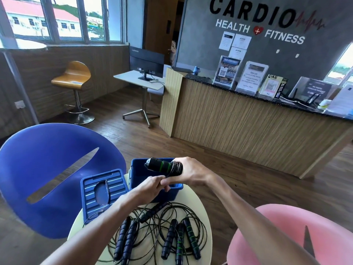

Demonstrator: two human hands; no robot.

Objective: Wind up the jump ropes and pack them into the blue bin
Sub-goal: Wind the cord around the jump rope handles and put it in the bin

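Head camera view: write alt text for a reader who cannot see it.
Two bare hands wind a cord around black jump-rope handles above an open blue bin: the right hand grips the bundle, the left hand pinches the cord. More jump ropes lie tangled on the round table beside the bin's lid.

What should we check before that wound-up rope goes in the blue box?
1. Rope wrapped on the handles: ok, coils show beside the right hand.
2. Loose end held: ok, the left hand pinches the cord.
3. Blue bin open: ok, its lid lies beside it.
4. Room inside the bin: cannot tell, hands hide much of it.
5. Bundle over the bin: ok.
6. Other ropes wound: not ok, tangled on the table.
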